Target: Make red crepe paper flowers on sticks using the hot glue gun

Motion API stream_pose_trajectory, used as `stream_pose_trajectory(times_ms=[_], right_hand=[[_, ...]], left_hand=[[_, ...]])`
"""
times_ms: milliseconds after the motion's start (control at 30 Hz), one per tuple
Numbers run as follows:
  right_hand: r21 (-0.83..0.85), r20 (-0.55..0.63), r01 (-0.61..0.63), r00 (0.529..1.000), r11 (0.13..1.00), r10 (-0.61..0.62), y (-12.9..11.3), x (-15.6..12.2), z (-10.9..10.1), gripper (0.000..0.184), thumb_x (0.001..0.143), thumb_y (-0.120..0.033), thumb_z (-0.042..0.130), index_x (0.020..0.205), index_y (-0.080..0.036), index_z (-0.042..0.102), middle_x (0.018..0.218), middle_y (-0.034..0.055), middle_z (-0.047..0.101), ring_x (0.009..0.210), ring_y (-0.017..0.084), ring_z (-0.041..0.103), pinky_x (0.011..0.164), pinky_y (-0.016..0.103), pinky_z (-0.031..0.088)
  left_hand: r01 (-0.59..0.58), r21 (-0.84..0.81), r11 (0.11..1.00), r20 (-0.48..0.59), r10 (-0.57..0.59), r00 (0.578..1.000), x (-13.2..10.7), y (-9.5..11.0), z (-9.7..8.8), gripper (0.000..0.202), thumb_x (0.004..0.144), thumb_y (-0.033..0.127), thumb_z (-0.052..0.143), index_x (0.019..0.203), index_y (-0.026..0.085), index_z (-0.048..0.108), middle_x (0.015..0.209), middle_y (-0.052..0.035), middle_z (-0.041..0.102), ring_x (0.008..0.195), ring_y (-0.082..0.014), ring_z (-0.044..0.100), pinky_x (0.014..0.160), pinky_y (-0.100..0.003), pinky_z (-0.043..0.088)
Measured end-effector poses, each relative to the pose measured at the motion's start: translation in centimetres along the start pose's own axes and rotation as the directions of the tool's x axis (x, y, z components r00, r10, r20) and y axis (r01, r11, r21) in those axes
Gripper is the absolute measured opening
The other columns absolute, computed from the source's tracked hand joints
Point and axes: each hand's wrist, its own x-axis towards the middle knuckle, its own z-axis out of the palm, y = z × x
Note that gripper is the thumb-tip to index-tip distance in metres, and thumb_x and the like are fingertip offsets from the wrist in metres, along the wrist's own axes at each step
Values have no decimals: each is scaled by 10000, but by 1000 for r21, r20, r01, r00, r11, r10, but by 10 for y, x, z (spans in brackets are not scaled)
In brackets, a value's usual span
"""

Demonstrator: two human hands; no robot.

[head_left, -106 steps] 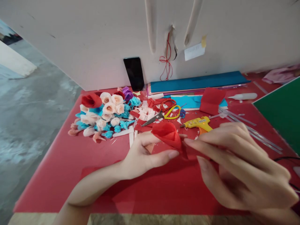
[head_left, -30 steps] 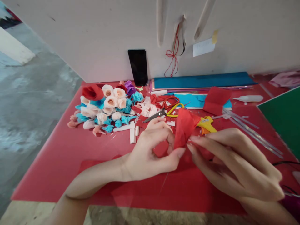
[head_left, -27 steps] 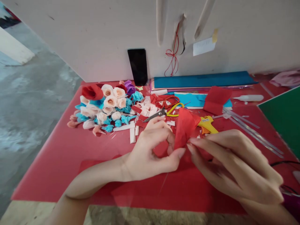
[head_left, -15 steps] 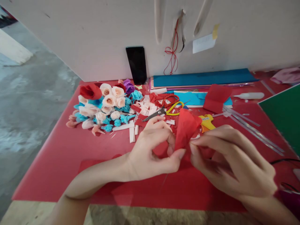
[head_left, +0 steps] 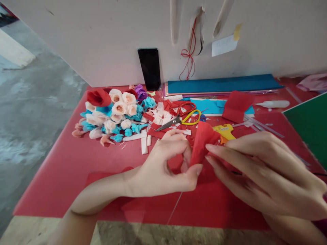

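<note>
A rolled piece of red crepe paper (head_left: pixel 200 141), shaped like a flower with a flared top, stands between my hands. Thumb and fingers of my left hand (head_left: pixel 170 166) pinch it at its lower end. On its right side is my right hand (head_left: pixel 260 173), with thumb tip and fingertips parted; the upper fingertip reaches the paper's edge, though I cannot tell how firmly it touches. Just behind the paper lie a yellow glue gun (head_left: pixel 224 131) and scissors (head_left: pixel 176 120) with red and yellow handles.
Paper flowers (head_left: pixel 120 109) in white, blue, red and purple are heaped at the back left. A phone (head_left: pixel 150 69) leans on the wall. Behind are blue paper (head_left: pixel 222 84), a red paper piece (head_left: pixel 236 106), a white bottle (head_left: pixel 274 104) and paper scraps. A green board (head_left: pixel 310 126) borders the right.
My right thumb and finger have come apart from their pinch, and that hand has shifted slightly up and right. My left hand keeps its hold on the red paper.
</note>
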Motion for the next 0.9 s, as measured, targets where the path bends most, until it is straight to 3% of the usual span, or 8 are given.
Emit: stream_pose_trajectory(times_ms=[67,200,467,633,900], right_hand=[[-58,0,100,995,993,-100,2,-2,0,178,732,-53,683,862,-170,649,722,25,608,650,125,559,579,269,483],[-59,21,117,993,991,-116,5,-5,-1,161,740,-62,682,864,-148,626,765,40,601,675,129,541,589,291,463],[-96,45,54,998,994,-50,-1,-4,-2,109,765,-118,662,844,-176,614,780,21,610,667,107,543,617,270,465],[-74,46,83,996,994,-80,2,-7,1,164,746,-97,671,889,-140,604,811,40,594,700,114,530,647,277,461],[-65,104,90,991,994,-83,0,-8,-1,174,721,-59,660,837,-162,582,786,21,593,664,119,515,595,295,443]], left_hand=[[-7,8,1000,3,7,1000,0,0,0,170,714,151,583,616,183,448,602,-6,522,728,-181,527,844,-404,451],[-6,22,1000,10,6,1000,0,1,0,202,712,142,577,595,185,418,646,-13,563,704,-163,518,876,-415,440],[-6,37,999,9,6,1000,1,0,1,237,700,146,576,586,189,373,620,12,530,634,-133,476,909,-409,416],[-10,62,998,13,9,1000,1,2,0,235,702,149,572,578,189,375,665,-8,566,693,-155,525,921,-422,413],[-10,80,997,19,8,1000,2,0,0,246,699,163,572,575,191,362,604,19,512,618,-127,446,923,-424,421]])
